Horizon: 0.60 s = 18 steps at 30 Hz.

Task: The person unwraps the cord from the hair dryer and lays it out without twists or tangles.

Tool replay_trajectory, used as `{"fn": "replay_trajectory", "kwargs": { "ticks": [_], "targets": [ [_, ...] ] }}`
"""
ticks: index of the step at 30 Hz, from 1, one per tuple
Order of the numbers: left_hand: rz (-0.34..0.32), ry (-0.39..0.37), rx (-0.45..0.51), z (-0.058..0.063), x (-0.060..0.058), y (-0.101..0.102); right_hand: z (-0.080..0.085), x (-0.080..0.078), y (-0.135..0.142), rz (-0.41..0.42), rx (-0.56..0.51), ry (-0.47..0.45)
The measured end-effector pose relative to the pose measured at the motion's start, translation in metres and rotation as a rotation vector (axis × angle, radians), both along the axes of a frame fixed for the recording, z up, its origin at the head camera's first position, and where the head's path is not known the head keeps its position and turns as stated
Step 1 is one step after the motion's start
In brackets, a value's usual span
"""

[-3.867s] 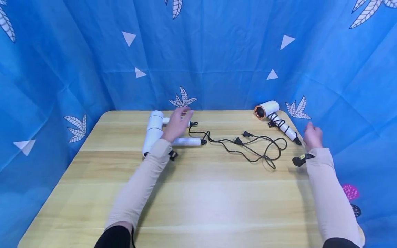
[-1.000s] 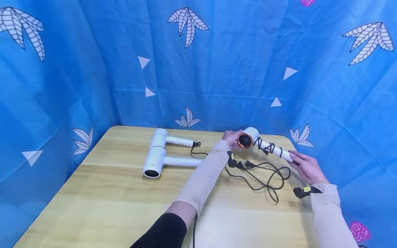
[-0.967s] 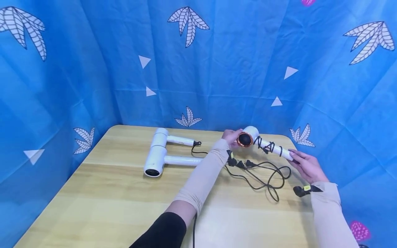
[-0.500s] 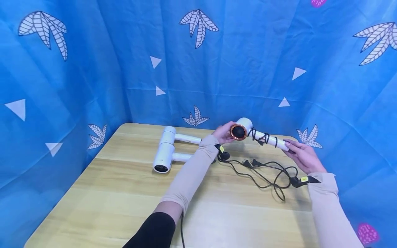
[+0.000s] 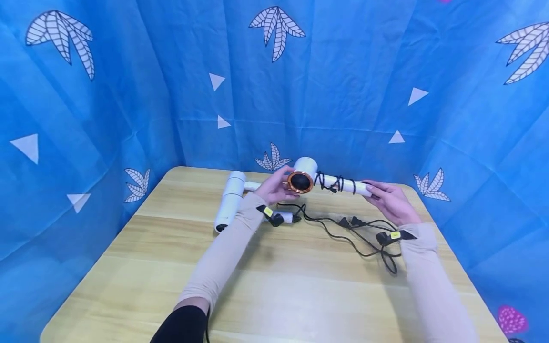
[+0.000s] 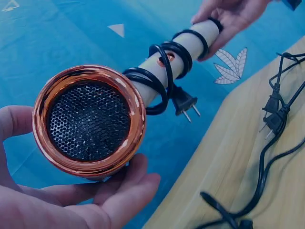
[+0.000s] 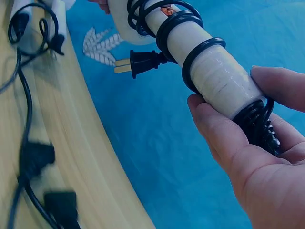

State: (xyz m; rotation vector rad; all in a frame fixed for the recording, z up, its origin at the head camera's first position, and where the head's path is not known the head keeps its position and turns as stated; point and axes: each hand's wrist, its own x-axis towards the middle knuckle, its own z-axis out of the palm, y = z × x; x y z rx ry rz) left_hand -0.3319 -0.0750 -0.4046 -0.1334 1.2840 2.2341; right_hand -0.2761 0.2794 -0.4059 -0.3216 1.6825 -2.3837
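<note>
A white hair dryer (image 5: 306, 166) with a copper-coloured ring (image 6: 136, 119) is held above the table between both hands. Its black cord (image 6: 178, 52) is wound around the handle, and the two-pin plug (image 7: 143, 62) sticks out from it. My left hand (image 5: 274, 187) grips the round head, thumb on one side and fingers curled beneath. At the handle's lower end, my right hand (image 5: 392, 202) holds the tip between thumb and fingers. Behind the left forearm lie two more white hair dryers, their heads (image 5: 231, 197) in line; the forearm partly covers them.
Loose black cords (image 5: 334, 238) with two plugs (image 5: 356, 221) lie on the wooden table (image 5: 300, 290) below the held dryer. A blue patterned curtain (image 5: 343, 71) encloses the table's back and sides.
Both hands took hold of the right-hand hair dryer, which lay at the back right corner. They have lifted it and carried it left, and its handle is now closer to level.
</note>
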Motion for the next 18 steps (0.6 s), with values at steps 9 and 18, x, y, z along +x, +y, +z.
{"fn": "replay_trajectory", "kwargs": {
  "ticks": [9, 18],
  "targets": [
    [0.021, -0.035, 0.067, -0.018, 0.023, -0.050, -0.011, -0.011, -0.041, 0.031, -0.025, -0.031],
    [0.037, 0.054, -0.040, -0.033, 0.042, -0.080, -0.027, -0.011, -0.069, 0.086, -0.068, -0.073]
  ]
}}
